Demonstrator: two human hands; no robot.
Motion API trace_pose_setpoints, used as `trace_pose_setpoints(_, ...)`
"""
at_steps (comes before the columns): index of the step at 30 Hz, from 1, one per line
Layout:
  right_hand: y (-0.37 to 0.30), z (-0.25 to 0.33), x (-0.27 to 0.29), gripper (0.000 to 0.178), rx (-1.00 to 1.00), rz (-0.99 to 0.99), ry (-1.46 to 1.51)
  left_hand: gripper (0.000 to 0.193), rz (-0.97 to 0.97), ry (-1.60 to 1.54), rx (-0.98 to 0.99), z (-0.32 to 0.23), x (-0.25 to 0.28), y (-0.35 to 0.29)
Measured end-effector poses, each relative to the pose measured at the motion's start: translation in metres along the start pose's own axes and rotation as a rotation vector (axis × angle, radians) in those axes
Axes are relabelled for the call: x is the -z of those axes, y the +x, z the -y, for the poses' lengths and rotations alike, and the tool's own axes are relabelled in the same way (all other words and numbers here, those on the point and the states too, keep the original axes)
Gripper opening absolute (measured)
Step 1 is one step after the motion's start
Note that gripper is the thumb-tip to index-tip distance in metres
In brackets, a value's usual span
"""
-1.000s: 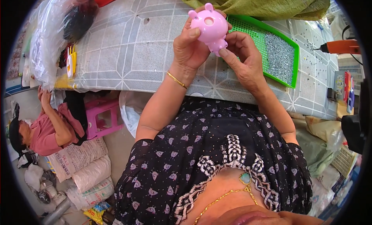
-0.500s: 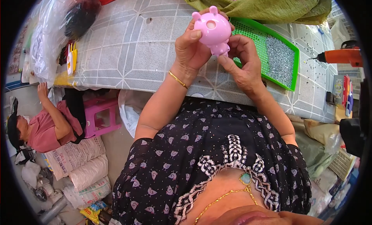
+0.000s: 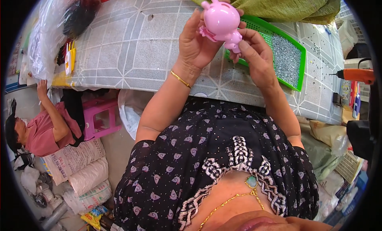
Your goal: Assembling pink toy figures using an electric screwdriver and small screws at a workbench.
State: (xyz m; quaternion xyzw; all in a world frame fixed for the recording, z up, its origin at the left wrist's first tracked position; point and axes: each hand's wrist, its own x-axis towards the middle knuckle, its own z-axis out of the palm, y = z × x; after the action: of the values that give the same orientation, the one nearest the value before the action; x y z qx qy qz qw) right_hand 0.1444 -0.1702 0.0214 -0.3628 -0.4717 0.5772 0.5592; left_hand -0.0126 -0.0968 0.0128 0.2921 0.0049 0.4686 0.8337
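A glossy pink plastic animal figure, with small ears, a round head and a smaller body, is held up over the table. My left hand supports the head from its left side, the fingers partly hidden behind it and the thumb raised. On the other side, my right hand grips the small lower body between thumb and fingers. Just beyond my right hand lies a green perforated tray with a heap of small silvery screws in its right part.
An olive cloth sack lies at the far edge, pink pieces beside it. At right is an orange power screwdriver, with loose screws scattered on the table. Yellow-and-white tools and clear plastic bags lie left, near another person.
The pink figure has been turned in my hands; the round hole in its head no longer faces up, and its side shows. My left thumb has lifted off the head.
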Motion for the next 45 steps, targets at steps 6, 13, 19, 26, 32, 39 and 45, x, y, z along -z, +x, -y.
trace_pose_setpoints(6, 0.006, 0.007, 0.004, 0.033, -0.262, 0.158, 0.299, 0.06, -0.204, 0.049, -0.079, 0.003, 0.011, -0.001)
trace_pose_setpoints(13, 0.008, 0.006, -0.012, 0.037, -0.295, 0.08, 0.145, 0.024, -0.331, 0.031, -0.11, -0.003, 0.008, -0.003)
trace_pose_setpoints(19, 0.016, 0.008, -0.022, 0.044, -0.305, 0.079, -0.099, 0.028, -0.315, 0.208, -0.163, -0.007, 0.003, -0.009)
trace_pose_setpoints(26, 0.018, 0.005, -0.035, 0.043, -0.192, -0.001, -0.258, 0.048, -0.359, 0.446, -0.31, -0.005, -0.017, -0.014)
trace_pose_setpoints(32, 0.024, 0.004, -0.03, 0.037, -0.059, 0.024, -0.337, 0.058, -0.26, 0.224, -0.269, -0.01, -0.01, -0.014)
trace_pose_setpoints(39, 0.028, 0.003, -0.024, 0.032, -0.025, 0.116, -0.352, 0.045, -0.306, 0.219, -0.215, -0.013, -0.013, -0.011)
trace_pose_setpoints(45, 0.032, 0.011, -0.025, 0.03, -0.034, 0.097, -0.437, 0.044, -0.231, 0.223, -0.241, -0.011, -0.009, -0.01)
